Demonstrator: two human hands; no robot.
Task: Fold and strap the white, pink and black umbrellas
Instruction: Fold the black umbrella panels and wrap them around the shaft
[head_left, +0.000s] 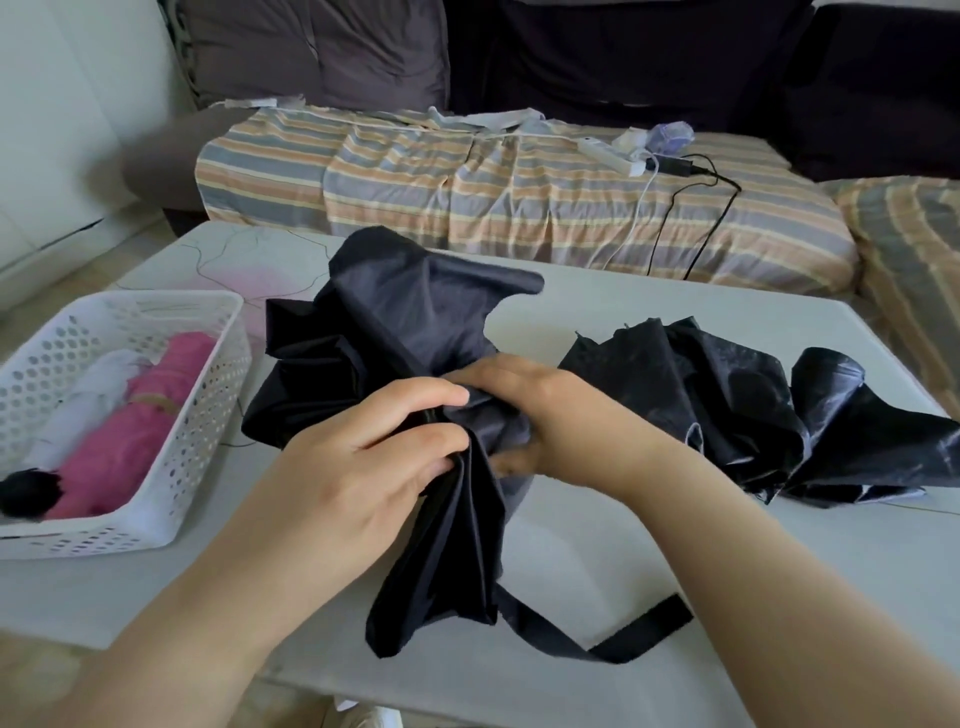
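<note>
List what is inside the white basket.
In the white basket lie a folded pink umbrella and beside it a white umbrella; a black tip shows at the near end. Anything under them is covered.

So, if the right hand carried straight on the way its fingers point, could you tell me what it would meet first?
The right hand points leftward into the black umbrella it grips, so more of that fabric comes first, then the left hand's fingers just beyond. Depth between the two hands is unclear.
</note>
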